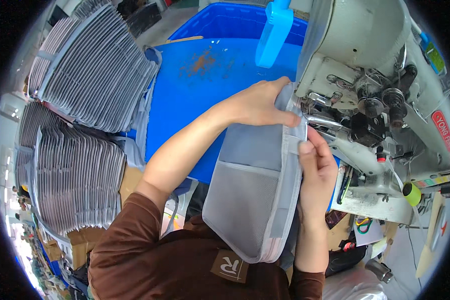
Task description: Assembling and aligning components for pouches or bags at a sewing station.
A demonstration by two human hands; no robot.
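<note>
A grey fabric bag piece [250, 145] with a mesh pocket and a raised, bound side strip hangs from the sewing machine [355, 85] down toward my lap. My left hand [260, 105] grips its far end close to the machine's stitching area, thumb across the top and fingers over the far edge. Lower on the same side strip, my right hand [319, 160] pinches the edge between thumb and fingers. The fabric edge runs up to the metal parts of the machine, and the needle itself is hidden.
Tall stacks of similar grey pieces [95, 70] stand at the left. A blue board [195, 100] with a brown stain lies behind my left arm, with a blue bin [225, 20] beyond it. A bright blue plastic holder [275, 35] hangs above. Scissors [363, 225] lie at the right.
</note>
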